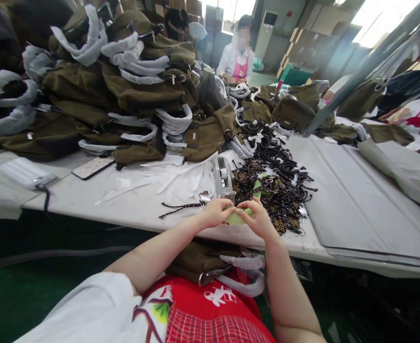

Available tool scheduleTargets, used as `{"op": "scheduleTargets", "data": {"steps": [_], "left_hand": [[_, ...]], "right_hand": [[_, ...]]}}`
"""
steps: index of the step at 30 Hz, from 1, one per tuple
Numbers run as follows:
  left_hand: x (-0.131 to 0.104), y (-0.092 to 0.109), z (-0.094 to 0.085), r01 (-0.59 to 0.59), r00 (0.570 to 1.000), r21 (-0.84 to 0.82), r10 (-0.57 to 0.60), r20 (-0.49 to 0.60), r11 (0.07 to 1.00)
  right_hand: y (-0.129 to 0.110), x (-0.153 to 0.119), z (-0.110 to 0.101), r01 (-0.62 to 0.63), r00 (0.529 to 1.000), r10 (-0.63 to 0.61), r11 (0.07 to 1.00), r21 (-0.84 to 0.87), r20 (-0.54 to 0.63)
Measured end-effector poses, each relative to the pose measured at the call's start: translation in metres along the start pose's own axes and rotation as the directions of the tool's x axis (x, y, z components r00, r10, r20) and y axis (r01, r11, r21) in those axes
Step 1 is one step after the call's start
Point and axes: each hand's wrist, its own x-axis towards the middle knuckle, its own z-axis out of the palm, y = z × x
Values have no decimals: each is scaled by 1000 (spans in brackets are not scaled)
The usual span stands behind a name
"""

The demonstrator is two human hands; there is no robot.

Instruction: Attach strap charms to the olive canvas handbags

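Between both hands, over the table's front edge, is a thin light green piece (235, 218), paper or film; I cannot tell which. My left hand (215, 213) pinches its left side, and my right hand (259, 220) pinches the right side with thumb and fingers. Just behind the hands stands a grey tape dispenser (223, 177). A braided dark cord with a leopard-print piece (181, 206) lies left of my left hand. Beyond my right hand is a heap of leopard-print and black corded pieces (284, 200). An olive bag (199, 261) with wrapped handles rests at my lap, under my forearms.
Olive bags (138, 90) with white-wrapped handles are stacked high at the back left. A phone (92, 166) and a white box with a cable (27, 172) lie on the left. Grey sheets (367, 200) cover the right side. A person (236, 59) works across the table.
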Motion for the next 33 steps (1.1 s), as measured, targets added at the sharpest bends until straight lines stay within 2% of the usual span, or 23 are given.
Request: {"op": "scheduleTargets", "data": {"steps": [2,5,7,10,12,14,15,17,20,23,27,30,33], "left_hand": [[-1,-1,3,-6,999,17,6,-44,1000],[-1,-5,11,26,993,8,-25,-116,1000],[1,-8,9,58,982,-3,-57,-182,998],[1,-9,-14,73,947,-17,-75,-312,997],[-6,-5,-37,54,916,-15,-56,-396,998],[-15,0,-54,36,902,-9,-37,-431,999],[-19,2,-59,33,909,-9,-33,-416,999],[-21,3,-58,37,947,-10,-38,-318,999],[-14,1,-38,36,990,-15,-37,-134,999],[-2,-1,-13,59,998,-54,-60,-12,997],[7,0,1,100,995,-135,-95,43,986],[9,1,2,71,995,-150,-60,77,986],[10,1,2,53,997,-136,-46,56,989]], "right_hand": [[-2,1,1,35,999,-35,999,-25,-14],[-12,0,2,154,985,-162,981,-118,-58],[-17,-4,1,226,964,-245,960,-166,-103],[-11,-9,-3,293,915,-343,927,-232,-211],[-1,-9,-6,270,887,-342,929,-253,-310],[2,-8,-7,223,885,-298,946,-237,-358],[1,-7,-7,206,897,-276,952,-225,-346],[-6,-3,-4,195,933,-248,958,-212,-260],[-17,8,5,221,964,-245,954,-202,-101],[-16,17,13,191,975,-208,963,-189,-78],[-6,17,9,124,988,-139,976,-178,-71],[1,15,-3,98,995,-97,979,-181,14],[6,17,-15,130,987,-111,976,-175,112]]}}
